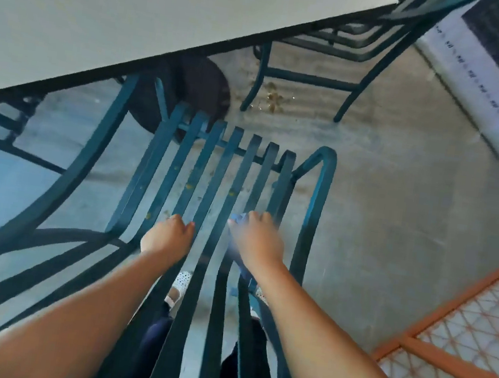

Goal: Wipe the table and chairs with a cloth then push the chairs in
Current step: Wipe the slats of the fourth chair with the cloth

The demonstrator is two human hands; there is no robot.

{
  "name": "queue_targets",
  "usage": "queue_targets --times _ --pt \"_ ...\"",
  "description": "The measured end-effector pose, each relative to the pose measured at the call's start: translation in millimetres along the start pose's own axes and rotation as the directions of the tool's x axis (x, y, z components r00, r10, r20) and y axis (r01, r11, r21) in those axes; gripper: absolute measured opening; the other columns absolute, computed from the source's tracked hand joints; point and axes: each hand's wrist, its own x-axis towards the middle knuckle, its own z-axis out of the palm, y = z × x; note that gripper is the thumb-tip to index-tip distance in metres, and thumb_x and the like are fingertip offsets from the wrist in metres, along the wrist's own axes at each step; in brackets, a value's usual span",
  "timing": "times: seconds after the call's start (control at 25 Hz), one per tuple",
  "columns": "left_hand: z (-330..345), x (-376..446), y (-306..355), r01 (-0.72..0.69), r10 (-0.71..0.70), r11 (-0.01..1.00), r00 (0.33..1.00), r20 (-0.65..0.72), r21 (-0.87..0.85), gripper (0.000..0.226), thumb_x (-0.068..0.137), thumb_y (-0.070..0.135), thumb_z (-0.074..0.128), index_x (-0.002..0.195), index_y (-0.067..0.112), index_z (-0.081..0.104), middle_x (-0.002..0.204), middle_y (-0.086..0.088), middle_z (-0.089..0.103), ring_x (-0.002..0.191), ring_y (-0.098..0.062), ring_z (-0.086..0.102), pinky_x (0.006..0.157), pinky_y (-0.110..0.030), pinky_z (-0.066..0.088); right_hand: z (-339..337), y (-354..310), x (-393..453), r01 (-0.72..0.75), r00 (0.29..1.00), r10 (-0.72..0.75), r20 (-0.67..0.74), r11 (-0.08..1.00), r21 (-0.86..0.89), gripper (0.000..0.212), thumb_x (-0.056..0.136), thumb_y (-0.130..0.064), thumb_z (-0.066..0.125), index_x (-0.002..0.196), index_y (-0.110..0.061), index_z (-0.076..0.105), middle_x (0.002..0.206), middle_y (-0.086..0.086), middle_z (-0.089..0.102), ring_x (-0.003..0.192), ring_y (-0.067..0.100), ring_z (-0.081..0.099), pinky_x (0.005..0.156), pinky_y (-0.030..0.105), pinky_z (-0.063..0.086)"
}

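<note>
A teal metal chair with slatted seat and back stands right below me, its front tucked partly under the white table. My left hand grips a slat of the chair back with curled fingers. My right hand is blurred and holds a blue cloth against the slats on the right side; only a bit of cloth shows past the fingers and under the wrist. Yellowish specks dot the seat slats.
A second teal chair stands pushed in at the table's far side, with crumbs on the concrete floor beneath it. The table's dark round base sits under the top. An orange lattice panel lies at right, a white box at upper right.
</note>
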Motion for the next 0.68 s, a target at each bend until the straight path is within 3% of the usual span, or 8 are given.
queue_targets --times 0.12,0.24,0.36,0.52,0.68 --pt "9.5 -4.5 8.0 0.103 -0.113 0.992 0.986 -0.125 -0.078 0.039 0.099 0.040 0.028 0.089 0.011 0.052 0.099 -0.015 0.065 0.084 -0.031 0.059 0.073 -0.036 0.047 -4.7 6.9 19.0 0.134 0.990 -0.132 0.050 0.990 -0.046 0.055 0.092 -0.058 0.037 0.120 -0.013 0.049 0.119 0.009 0.048 0.105 0.028 0.055 0.077 0.035 0.049" --pt "26.4 -4.7 9.1 0.212 -0.239 0.954 0.965 -0.108 -0.214 0.043 0.096 0.048 0.035 0.115 0.013 0.051 0.119 -0.016 0.054 0.100 -0.035 0.057 0.082 -0.041 0.046 -7.9 9.4 28.4 0.260 0.964 -0.252 0.087 0.962 -0.087 0.053 0.092 -0.057 0.040 0.120 -0.013 0.049 0.119 0.009 0.046 0.105 0.027 0.053 0.077 0.035 0.049" --pt "43.6 -3.3 0.8 0.285 -0.299 0.922 0.954 -0.016 -0.264 0.058 0.091 0.057 0.039 0.137 0.022 0.034 0.138 -0.012 0.037 0.117 -0.036 0.050 0.092 -0.046 0.044 -6.9 2.9 43.3 0.376 0.925 -0.363 0.115 0.917 -0.135 0.050 0.092 -0.055 0.042 0.120 -0.014 0.049 0.118 0.008 0.045 0.106 0.025 0.051 0.077 0.034 0.048" --pt "53.8 3.2 -16.0 0.324 -0.335 0.925 0.942 -0.020 -0.199 0.069 0.091 0.058 0.039 0.147 0.025 0.015 0.154 -0.011 0.018 0.135 -0.039 0.029 0.106 -0.052 0.031 7.2 -23.7 61.5 0.482 0.876 -0.464 0.134 0.861 -0.161 0.043 0.093 -0.050 0.045 0.118 -0.016 0.049 0.120 0.007 0.043 0.109 0.023 0.046 0.076 0.032 0.047" --pt "58.6 17.3 -34.2 0.334 -0.337 0.931 0.941 0.002 -0.145 0.074 0.092 0.057 0.039 0.150 0.024 0.007 0.157 -0.013 0.007 0.141 -0.036 0.017 0.112 -0.050 0.020 36.4 -50.6 76.7 0.531 0.848 -0.516 0.125 0.828 -0.183 0.038 0.093 -0.048 0.048 0.117 -0.019 0.050 0.120 0.006 0.042 0.108 0.022 0.043 0.081 0.030 0.049"
